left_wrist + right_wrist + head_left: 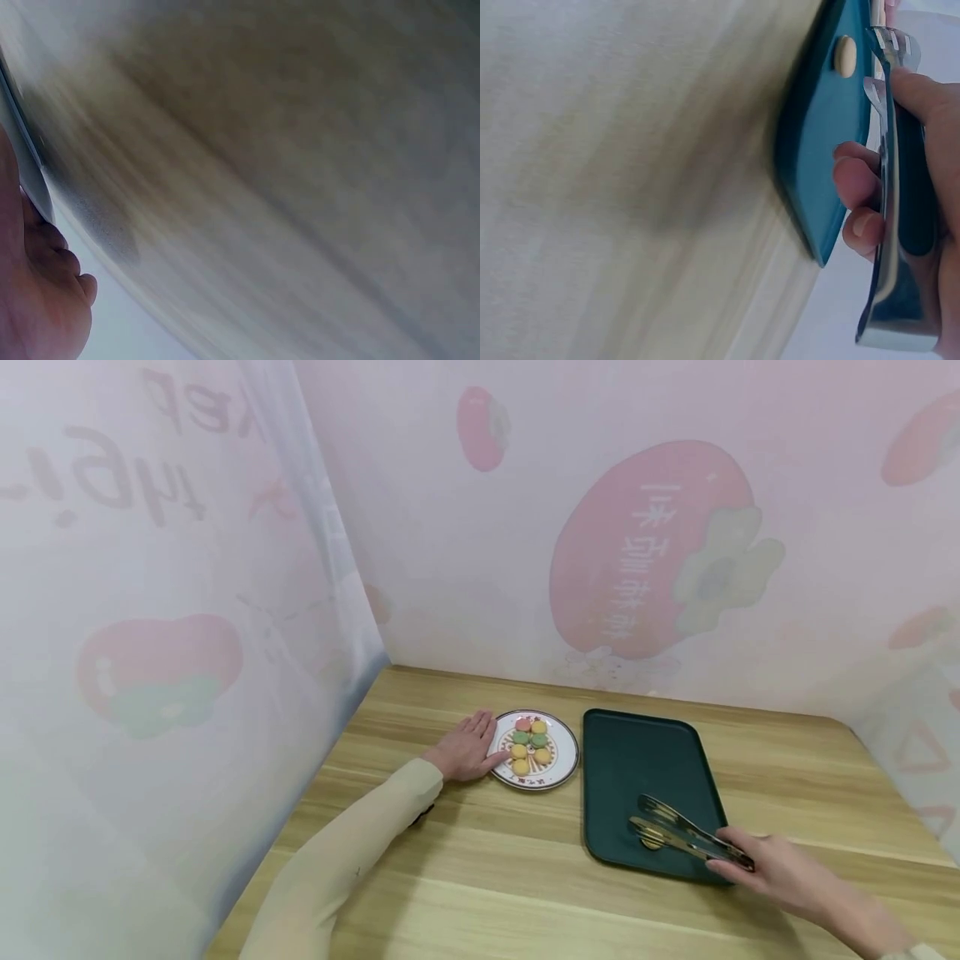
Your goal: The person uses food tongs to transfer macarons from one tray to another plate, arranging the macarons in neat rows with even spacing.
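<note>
My right hand (776,868) holds a pair of shiny metal serving tongs (686,835), its fingers and thumb on either side of them. The tips of the tongs are spread above a dark green tray (637,752). A small round yellow cookie (845,56) lies on the tray, partly covered by the tongs in the head view. To the tray's left sits a round white plate (558,764) with a dark rim, bearing several pink, yellow and green cookies (538,741). My left hand (465,750) rests at the plate's left edge, fingers straight and thumb over the rim.
Plate and tray lie side by side on a wood-grain table (465,868). Pale curtains (465,568) with fruit prints hang behind the table and along its left. A small dark object (422,815) shows by the left sleeve.
</note>
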### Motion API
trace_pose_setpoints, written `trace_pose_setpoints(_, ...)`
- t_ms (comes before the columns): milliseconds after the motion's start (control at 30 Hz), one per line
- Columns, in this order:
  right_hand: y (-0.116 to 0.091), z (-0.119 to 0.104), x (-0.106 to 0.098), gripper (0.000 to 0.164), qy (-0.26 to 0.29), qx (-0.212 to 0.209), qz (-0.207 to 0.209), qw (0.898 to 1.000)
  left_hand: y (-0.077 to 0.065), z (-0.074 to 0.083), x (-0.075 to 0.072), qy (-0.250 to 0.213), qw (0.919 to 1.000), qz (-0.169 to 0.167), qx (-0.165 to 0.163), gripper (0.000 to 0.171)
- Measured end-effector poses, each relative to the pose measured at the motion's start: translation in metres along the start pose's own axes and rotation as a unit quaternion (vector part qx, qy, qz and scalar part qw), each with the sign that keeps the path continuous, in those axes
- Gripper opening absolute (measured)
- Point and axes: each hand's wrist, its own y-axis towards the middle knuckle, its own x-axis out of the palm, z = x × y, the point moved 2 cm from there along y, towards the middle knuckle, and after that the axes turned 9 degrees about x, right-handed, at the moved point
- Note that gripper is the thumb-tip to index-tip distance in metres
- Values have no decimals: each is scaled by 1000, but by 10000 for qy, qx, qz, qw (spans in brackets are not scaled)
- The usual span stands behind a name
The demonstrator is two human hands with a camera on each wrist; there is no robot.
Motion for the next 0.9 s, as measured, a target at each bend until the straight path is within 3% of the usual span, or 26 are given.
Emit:
trace_pose_setpoints(133, -4, 5, 7, 22, -132, -344, 398, 9985, 0, 0, 2, -28, 10000, 3, -5, 86)
trace_pose_setpoints(233, -8, 9, 10, 24, -163, -363, 533, 9978, 0, 0, 2, -78, 10000, 50, 19, 86)
trace_pose_setpoints(433, -13, 11, 11, 28, -214, -116, 506, 9984, 0, 0, 1, -73, 9999, 86, 39, 86)
trace_pose_setpoints(900, -19, 12, 16, 28, -163, -258, 768, 9966, -1, 2, -1, 21, 10000, 4, 24, 88)
